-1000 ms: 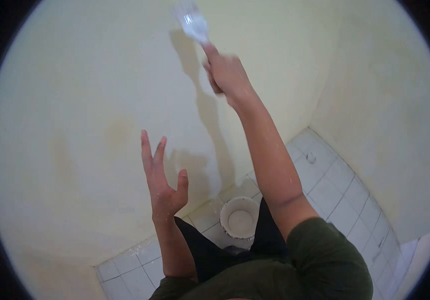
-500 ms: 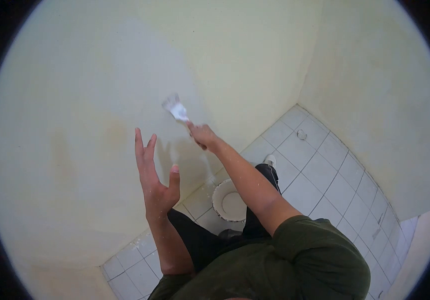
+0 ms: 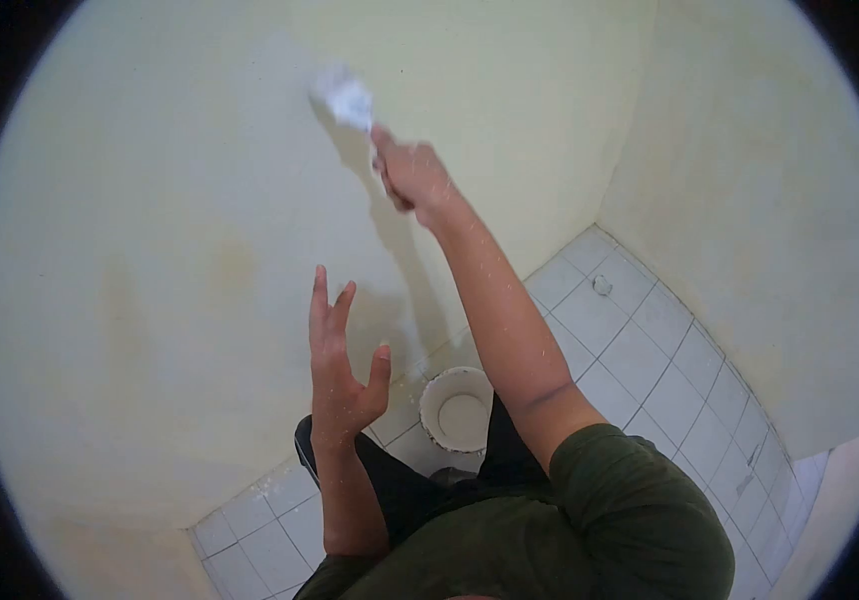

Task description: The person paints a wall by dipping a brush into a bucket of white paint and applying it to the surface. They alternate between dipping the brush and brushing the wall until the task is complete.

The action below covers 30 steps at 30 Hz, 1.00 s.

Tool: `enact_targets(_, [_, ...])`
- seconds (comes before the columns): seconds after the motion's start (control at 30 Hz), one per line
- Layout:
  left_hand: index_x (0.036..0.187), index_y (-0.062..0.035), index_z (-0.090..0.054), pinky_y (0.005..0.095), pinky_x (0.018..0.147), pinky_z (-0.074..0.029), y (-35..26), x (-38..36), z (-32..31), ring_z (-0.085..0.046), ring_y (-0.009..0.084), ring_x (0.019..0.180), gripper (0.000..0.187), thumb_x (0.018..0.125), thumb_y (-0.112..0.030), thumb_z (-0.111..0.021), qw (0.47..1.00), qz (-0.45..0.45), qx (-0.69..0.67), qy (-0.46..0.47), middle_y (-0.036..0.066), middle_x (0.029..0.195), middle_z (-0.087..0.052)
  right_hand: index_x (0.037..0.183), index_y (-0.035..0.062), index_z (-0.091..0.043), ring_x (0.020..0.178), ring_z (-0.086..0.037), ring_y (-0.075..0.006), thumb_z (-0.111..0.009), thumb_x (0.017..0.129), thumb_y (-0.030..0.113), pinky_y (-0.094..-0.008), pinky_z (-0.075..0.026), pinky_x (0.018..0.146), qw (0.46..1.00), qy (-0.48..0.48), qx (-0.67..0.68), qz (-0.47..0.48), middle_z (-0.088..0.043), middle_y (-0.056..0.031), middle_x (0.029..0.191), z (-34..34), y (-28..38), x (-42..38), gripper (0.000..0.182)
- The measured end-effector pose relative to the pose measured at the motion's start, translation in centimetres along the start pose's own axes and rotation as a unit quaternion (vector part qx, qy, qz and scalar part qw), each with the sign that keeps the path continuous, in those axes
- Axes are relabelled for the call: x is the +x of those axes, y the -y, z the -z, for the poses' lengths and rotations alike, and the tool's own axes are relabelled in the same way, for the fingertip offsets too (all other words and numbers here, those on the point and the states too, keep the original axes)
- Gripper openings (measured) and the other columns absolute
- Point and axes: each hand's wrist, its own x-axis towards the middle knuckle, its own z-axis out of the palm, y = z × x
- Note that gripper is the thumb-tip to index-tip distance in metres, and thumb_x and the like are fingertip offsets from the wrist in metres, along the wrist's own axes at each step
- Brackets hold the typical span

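My right hand (image 3: pixel 412 175) is closed round the handle of a brush (image 3: pixel 347 102) whose head is white and blurred by motion. The brush head is at the pale yellow wall (image 3: pixel 510 110), by the upper edge of a whitish, damp-looking patch (image 3: pixel 280 150). Lower and to the left, my left hand (image 3: pixel 342 365) is raised near the wall with its fingers spread and nothing in it. A round white bucket (image 3: pixel 432 405) stands on the floor between my legs, with pale material at its bottom.
The floor has white tiles (image 3: pixel 640 350) with dark joints. A small round pale object (image 3: pixel 603 285) lies on it near the wall corner. A second wall (image 3: pixel 750 220) rises at the right. Splashes mark the floor along the wall.
My right hand and the brush have moved up the wall. My left hand has shifted a little to the right, still spread. A dark shoe now shows left of my left forearm.
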Motion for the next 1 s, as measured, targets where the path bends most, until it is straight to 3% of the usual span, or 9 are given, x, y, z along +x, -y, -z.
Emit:
enact_targets(0.1, [0.145,0.0022,-0.041,0.0537,0.117,-0.028,-0.2,-0.1,-0.5,-0.026,0.0485,0.146,0.064,0.088,-0.019,-0.058,1.000,0.018,-0.020,0.014,0.031,0.159,-0.022,0.069,0.0077,-0.052,0.040,-0.025,-0.0119,-0.054,0.100,0.048,-0.0322,-0.020,0.041,0.998,0.021,0.052,0.035,-0.033,0.0021,0.048,-0.2,5.0,-0.4,0.051])
enact_targets(0.2, [0.145,0.0011,-0.041,0.0534,0.117,-0.028,0.2,-0.4,-1.1,-0.026,0.0481,0.146,0.065,0.086,-0.018,-0.059,0.999,0.012,-0.032,0.014,0.031,0.159,-0.022,0.071,0.0079,-0.052,0.040,-0.027,-0.0118,-0.052,0.100,0.053,-0.0312,-0.021,0.040,1.000,0.007,0.005,0.013,-0.033,0.0025,0.049,-0.8,2.2,2.5,0.054])
enact_targets(0.3, [0.147,-0.0034,-0.041,0.0545,0.118,-0.025,1.2,-0.1,-2.1,-0.027,0.0444,0.147,0.063,0.091,-0.027,-0.057,0.999,0.003,-0.045,0.012,0.026,0.160,-0.025,0.071,0.0079,-0.052,0.039,-0.029,-0.0116,-0.051,0.099,0.058,-0.0306,-0.023,0.038,0.999,0.020,-0.024,-0.040,-0.034,0.0026,0.049,-0.3,-7.2,4.7,0.057])
enact_targets(0.63, [0.137,-0.0011,-0.048,0.0510,0.117,-0.029,13.3,-4.2,-13.9,-0.034,0.0429,0.143,0.051,0.087,-0.007,-0.054,0.995,-0.036,-0.091,0.008,0.025,0.155,-0.035,0.060,0.0065,-0.053,0.035,-0.040,-0.0167,-0.056,0.098,0.047,-0.0367,-0.028,0.033,0.933,-0.058,-0.111,-0.337,-0.047,-0.0033,0.050,7.0,-33.6,-4.3,0.056])
enact_targets(0.73, [0.133,-0.0008,-0.051,0.0493,0.115,-0.033,15.8,-6.2,-15.9,-0.038,0.0422,0.140,0.052,0.082,-0.001,-0.055,0.994,-0.030,-0.106,0.013,0.024,0.152,-0.039,0.062,0.0048,-0.054,0.036,-0.043,-0.0178,-0.053,0.100,0.044,-0.0371,-0.031,0.036,0.953,-0.048,-0.101,-0.283,-0.048,-0.0047,0.050,7.7,-31.9,-3.6,0.055])
enact_targets(0.8, [0.133,-0.0013,-0.052,0.0480,0.114,-0.034,16.9,-6.2,-15.7,-0.041,0.0414,0.138,0.053,0.080,0.003,-0.055,0.992,-0.016,-0.124,0.027,0.023,0.149,-0.042,0.064,0.0040,-0.057,0.039,-0.045,-0.0173,-0.048,0.102,0.043,-0.0364,-0.034,0.039,0.972,-0.028,-0.204,-0.116,-0.049,-0.0052,0.050,6.8,-28.1,-1.3,0.055])
enact_targets(0.87, [0.132,-0.0018,-0.052,0.0473,0.114,-0.035,17.8,-5.8,-15.7,-0.042,0.0405,0.136,0.053,0.080,0.005,-0.054,0.990,-0.015,-0.135,0.022,0.021,0.146,-0.045,0.067,0.0029,-0.059,0.042,-0.046,-0.0168,-0.046,0.103,0.042,-0.0356,-0.037,0.043,0.974,-0.049,-0.167,-0.143,-0.049,-0.0057,0.051,4.8,-19.5,0.3,0.055])
enact_targets(0.9, [0.132,-0.0021,-0.052,0.0469,0.114,-0.035,18.2,-5.5,-15.8,-0.043,0.0400,0.135,0.053,0.079,0.006,-0.054,0.990,-0.016,-0.140,0.020,0.021,0.144,-0.046,0.067,0.0058,-0.058,0.039,-0.033,-0.0122,-0.052,0.101,0.048,-0.0316,-0.026,0.040,0.982,-0.059,-0.147,-0.107,-0.042,-0.0002,0.049,3.9,-16.0,0.9,0.054])
enact_targets(1.0, [0.132,-0.0013,-0.051,0.0486,0.116,-0.032,18.8,-5.8,-15.8,-0.041,0.0402,0.138,0.051,0.082,0.005,-0.052,0.988,0.007,-0.154,0.032,0.021,0.145,-0.046,0.066,0.0096,-0.051,0.039,-0.031,-0.0082,-0.052,0.102,0.047,-0.0268,-0.024,0.041,0.993,-0.067,-0.099,0.014,-0.038,0.0039,0.049,1.9,-6.8,1.9,0.052])
